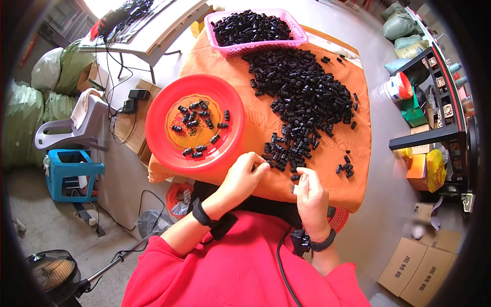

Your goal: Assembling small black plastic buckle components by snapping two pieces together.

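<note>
A large heap of small black barrel-shaped pieces (312, 97), which look like cord stoppers, spreads over an orange cloth on the table. My left hand (241, 179) is at the heap's near edge, thumb and fingertips pinched together; anything between them is hidden. Just to its right, my right hand (310, 197) is also closed in a pinch. One black piece (295, 177) shows right by its fingertips, but I cannot tell whether it is gripped or lies on the cloth. Left of the heap, a round red tray (159, 110) carries several of the same pieces, spread apart.
A pink basket (303, 38) full of black pieces stands at the far edge of the orange cloth (348, 187). On the left are a blue stool (76, 176), a grey chair (82, 125) and a fan (51, 271). Cardboard boxes (419, 266) lie at the lower right.
</note>
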`<state>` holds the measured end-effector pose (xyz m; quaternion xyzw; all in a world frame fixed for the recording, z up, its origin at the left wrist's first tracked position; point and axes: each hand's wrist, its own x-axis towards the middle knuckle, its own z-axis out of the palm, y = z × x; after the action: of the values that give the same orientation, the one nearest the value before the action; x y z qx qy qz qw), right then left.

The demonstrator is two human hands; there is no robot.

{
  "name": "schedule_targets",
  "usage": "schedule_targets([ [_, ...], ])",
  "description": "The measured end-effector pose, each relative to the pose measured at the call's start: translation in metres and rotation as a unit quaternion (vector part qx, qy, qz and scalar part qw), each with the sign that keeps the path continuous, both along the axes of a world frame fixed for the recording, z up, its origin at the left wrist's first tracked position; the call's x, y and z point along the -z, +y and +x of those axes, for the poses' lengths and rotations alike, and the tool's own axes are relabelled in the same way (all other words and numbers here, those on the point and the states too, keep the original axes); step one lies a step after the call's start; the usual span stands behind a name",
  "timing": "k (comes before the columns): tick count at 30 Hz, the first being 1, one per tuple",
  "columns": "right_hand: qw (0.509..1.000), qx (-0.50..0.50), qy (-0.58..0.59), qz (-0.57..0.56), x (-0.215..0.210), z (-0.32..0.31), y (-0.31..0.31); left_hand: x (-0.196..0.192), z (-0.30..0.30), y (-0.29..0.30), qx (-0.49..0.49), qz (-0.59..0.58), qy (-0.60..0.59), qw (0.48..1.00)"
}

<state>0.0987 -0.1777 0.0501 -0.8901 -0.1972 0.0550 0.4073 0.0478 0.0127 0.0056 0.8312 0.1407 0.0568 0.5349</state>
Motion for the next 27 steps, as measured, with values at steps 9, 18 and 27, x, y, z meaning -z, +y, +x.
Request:
schedule_targets([
  [9,0.978,-0.050,0.160,0.123,-0.015,-0.003,0.005,-0.027,-0.009,0.001,0.071,-0.676,0.140,0.720],
  [18,0.943,-0.076,0.264,0.186,-0.028,-0.008,0.009,-0.015,-0.017,-0.007,0.060,-0.674,0.168,0.717],
  [27,0.960,-0.125,0.184,0.172,-0.020,-0.003,0.006,-0.014,-0.020,-0.011,0.075,-0.698,0.129,0.700],
])
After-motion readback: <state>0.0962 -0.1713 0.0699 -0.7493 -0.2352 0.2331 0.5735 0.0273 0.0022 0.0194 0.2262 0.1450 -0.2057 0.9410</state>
